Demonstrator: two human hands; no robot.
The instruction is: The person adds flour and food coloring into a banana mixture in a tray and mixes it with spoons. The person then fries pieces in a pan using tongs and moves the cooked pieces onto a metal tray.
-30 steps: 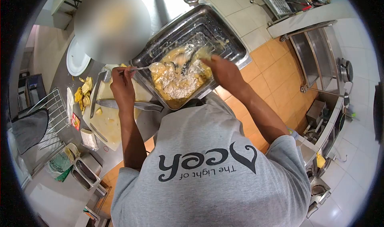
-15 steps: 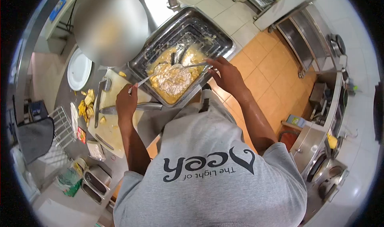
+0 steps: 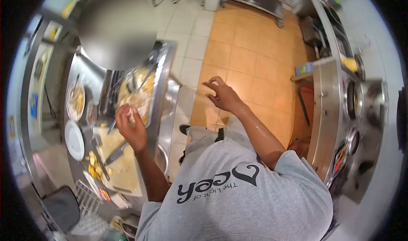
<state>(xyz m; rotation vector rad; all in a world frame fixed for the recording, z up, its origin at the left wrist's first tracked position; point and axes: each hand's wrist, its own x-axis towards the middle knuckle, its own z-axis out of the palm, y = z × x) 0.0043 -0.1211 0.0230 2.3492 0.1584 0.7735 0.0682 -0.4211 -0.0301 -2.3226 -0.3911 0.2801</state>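
Looks only partly blended in the metal tray on the worktop, with pale patches in the yellow mixture left to work in. Seemingly finished with cutting, judging by the knife and peels near the tray. Over the tray with the left hand curled, grip unclear; well apart from it with the right hand loosely spread, empty.

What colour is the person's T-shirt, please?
The T-shirt is mostly grey, best seen in the head view.
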